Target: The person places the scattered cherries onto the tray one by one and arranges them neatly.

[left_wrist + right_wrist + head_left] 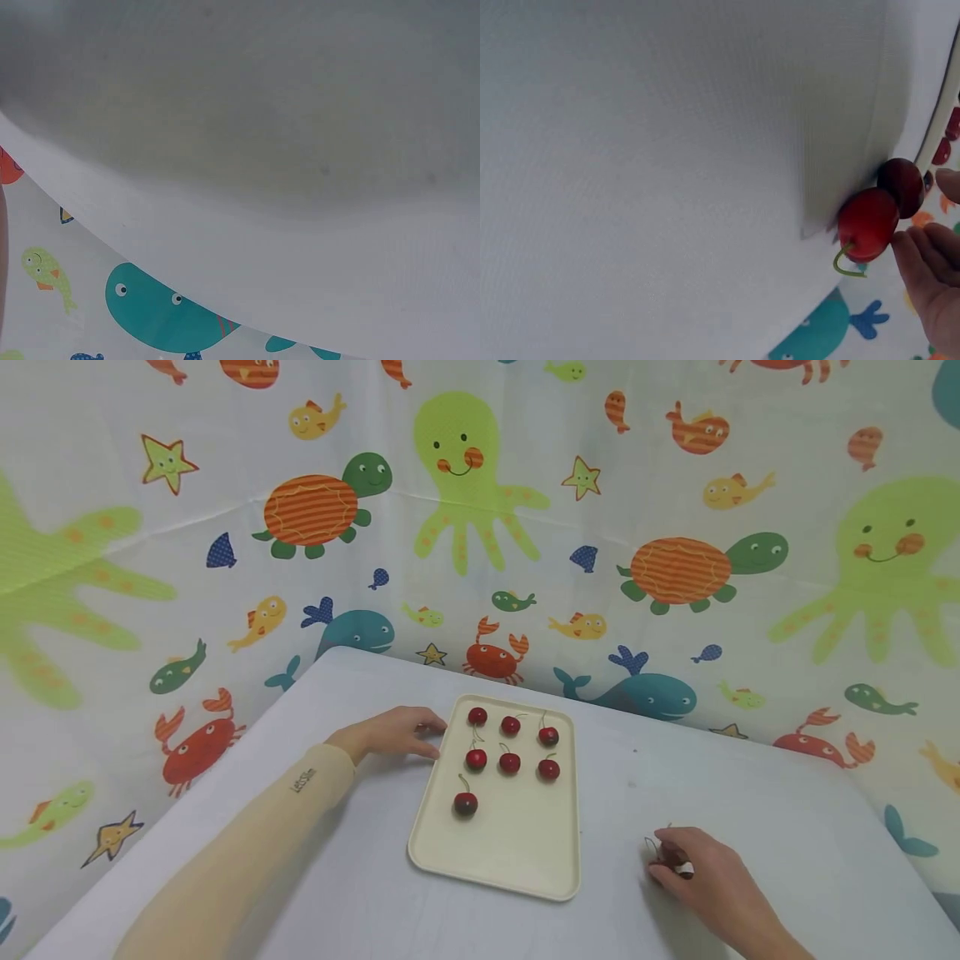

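Observation:
My left hand (pixel 393 731) rests at the left edge of a cream rectangular tray (pixel 517 852), thumb and fingertips against or close to its rim. On the tray lie dark red cherries with stems: three in the far row, three behind which a single cherry (pixel 466 803) sits nearer me at the left. Right of the tray, my right hand (pixel 708 872) has its thumb and fingers curved around cherries low over the table. In the right wrist view, a bright red cherry (pixel 868 223) with a green stem touches a darker cherry (pixel 901 186) between thumb and fingertips.
A white cloth-covered table (pixel 375 893) lies under everything. Behind and to its left hangs a curtain (pixel 525 543) printed with sea animals, meeting the table's far edge. The left wrist view shows mostly shaded white cloth.

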The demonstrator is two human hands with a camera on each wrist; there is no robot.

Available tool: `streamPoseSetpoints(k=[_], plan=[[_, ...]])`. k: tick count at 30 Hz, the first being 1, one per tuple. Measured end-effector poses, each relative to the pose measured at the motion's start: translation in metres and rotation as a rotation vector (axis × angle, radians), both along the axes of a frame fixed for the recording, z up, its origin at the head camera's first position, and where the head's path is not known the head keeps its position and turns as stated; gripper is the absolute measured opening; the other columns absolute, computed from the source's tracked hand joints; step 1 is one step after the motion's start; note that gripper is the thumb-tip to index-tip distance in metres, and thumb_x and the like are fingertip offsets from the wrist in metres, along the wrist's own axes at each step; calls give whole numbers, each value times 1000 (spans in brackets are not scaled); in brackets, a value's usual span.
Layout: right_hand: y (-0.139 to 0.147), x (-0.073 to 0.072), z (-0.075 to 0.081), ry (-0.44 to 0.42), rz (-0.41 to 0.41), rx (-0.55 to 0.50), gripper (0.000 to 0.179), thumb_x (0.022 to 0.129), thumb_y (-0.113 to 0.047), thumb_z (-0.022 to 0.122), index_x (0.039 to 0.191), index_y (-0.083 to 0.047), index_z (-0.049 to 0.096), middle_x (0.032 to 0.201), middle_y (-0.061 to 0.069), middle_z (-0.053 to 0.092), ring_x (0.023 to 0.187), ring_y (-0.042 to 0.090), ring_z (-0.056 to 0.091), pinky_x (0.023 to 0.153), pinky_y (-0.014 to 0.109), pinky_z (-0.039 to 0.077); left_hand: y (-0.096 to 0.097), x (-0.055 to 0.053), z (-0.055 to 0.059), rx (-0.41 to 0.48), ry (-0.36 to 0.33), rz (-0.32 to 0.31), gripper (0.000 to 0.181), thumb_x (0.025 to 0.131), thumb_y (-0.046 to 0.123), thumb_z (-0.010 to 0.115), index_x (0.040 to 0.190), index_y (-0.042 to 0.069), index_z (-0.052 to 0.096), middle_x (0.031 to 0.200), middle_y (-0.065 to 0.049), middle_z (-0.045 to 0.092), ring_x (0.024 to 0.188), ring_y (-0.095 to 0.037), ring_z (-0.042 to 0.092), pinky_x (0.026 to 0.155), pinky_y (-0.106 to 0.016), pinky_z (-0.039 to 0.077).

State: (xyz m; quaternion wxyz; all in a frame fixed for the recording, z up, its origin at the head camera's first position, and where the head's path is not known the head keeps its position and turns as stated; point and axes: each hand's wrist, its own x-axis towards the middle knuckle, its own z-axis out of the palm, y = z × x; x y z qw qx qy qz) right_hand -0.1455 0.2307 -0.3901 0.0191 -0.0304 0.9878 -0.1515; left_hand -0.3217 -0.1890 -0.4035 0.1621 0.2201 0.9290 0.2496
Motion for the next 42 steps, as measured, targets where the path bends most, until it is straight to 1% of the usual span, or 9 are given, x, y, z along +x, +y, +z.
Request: streamPoseSetpoints(k=[6, 8, 11, 17, 20, 28, 34, 38, 42], plan=[[4, -3, 0, -77, -21, 19, 45, 70, -16, 78, 110, -5, 62, 98, 3, 63, 83, 13, 57, 76, 37, 56, 0, 0, -1, -4, 1, 4, 55, 78, 38, 71, 126, 17, 55, 129, 1, 55, 122, -19, 47, 105, -40, 38], [5, -4, -1, -120, -25, 31, 44, 70, -17, 79, 109, -5, 63, 99, 4, 63, 84, 14, 57, 77, 39, 55, 0, 0, -1, -4, 5, 4, 55, 78, 38, 71, 126, 17, 55, 129, 1, 55, 122, -20, 47, 105, -40, 38], [6, -5, -3, -150, -10, 56, 42, 69, -19, 79, 107, -6, 64, 98, 3, 63, 83, 14, 56, 78, 41, 55, 0, 0, -1, -5, 5, 11, 55, 78, 38, 71, 126, 18, 55, 129, 1, 55, 123, -20, 47, 105, -40, 38], [4, -3, -7, -101, 28, 66, 38, 69, -15, 78, 104, -9, 65, 95, 0, 63, 81, 12, 55, 76, 37, 55, -1, -1, -2, -3, 13, 1, 55, 78, 39, 71, 126, 18, 55, 129, 1, 55, 122, -20, 48, 105, -40, 39], [2, -3, -6, -84, 31, 52, 36, 70, -14, 78, 103, -9, 65, 92, -1, 62, 79, 11, 54, 73, 34, 56, -1, -2, -3, -7, 17, -5, 55, 78, 38, 71, 126, 18, 55, 129, 2, 55, 122, -19, 48, 105, -40, 39], [-11, -10, 2, -5, 37, 34, 38, 70, -20, 79, 104, -9, 67, 88, 0, 63, 78, 13, 54, 73, 35, 56, -1, -3, -3, -1, 18, -6, 55, 78, 39, 71, 126, 17, 55, 129, 1, 55, 122, -20, 48, 105, -40, 38], [-24, -16, 8, 66, 51, -41, 36, 71, -24, 79, 103, -12, 68, 87, -3, 65, 80, 13, 59, 73, 33, 56, -2, -3, -4, -5, 21, -5, 55, 78, 39, 71, 126, 17, 55, 128, 0, 56, 122, -20, 48, 105, -40, 39], [-35, -20, 10, 50, 47, -115, 36, 72, -26, 78, 104, -14, 68, 92, -4, 67, 86, 14, 63, 77, 35, 56, -1, -3, -4, -6, 20, -2, 55, 78, 39, 71, 126, 17, 55, 128, 1, 56, 122, -20, 48, 105, -40, 39], [-46, -25, 11, 29, 47, -148, 33, 73, -26, 77, 103, -15, 68, 91, -5, 67, 86, 12, 63, 77, 33, 56, -1, -3, -4, -5, 21, -5, 55, 79, 38, 70, 127, 17, 54, 129, 0, 55, 122, -20, 48, 105, -41, 38]])
